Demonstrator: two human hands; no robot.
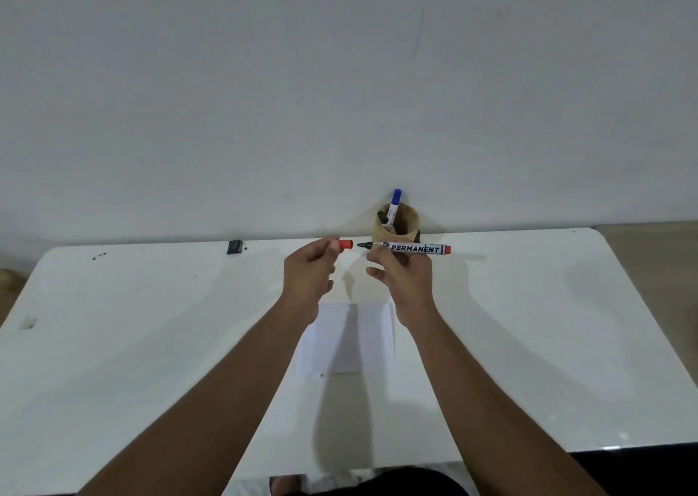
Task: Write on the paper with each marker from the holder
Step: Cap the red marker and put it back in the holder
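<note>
My right hand [402, 274] holds a white marker [411, 248] marked PERMANENT level above the table, its bare dark tip pointing left and its red end right. My left hand [309, 269] pinches the red cap [345, 245], a small gap away from the tip. A sheet of white paper [349, 340] lies on the table below and between my forearms. Behind my hands, against the wall, stands a round wooden holder [404, 225] with a blue-capped marker [395, 203] and a black-capped marker [384, 219] in it.
The white table [151, 344] has rounded far corners and meets a plain wall. A small black object [235, 247] sits at the far edge on the left, with dark specks near it. A few scuffs mark the left side.
</note>
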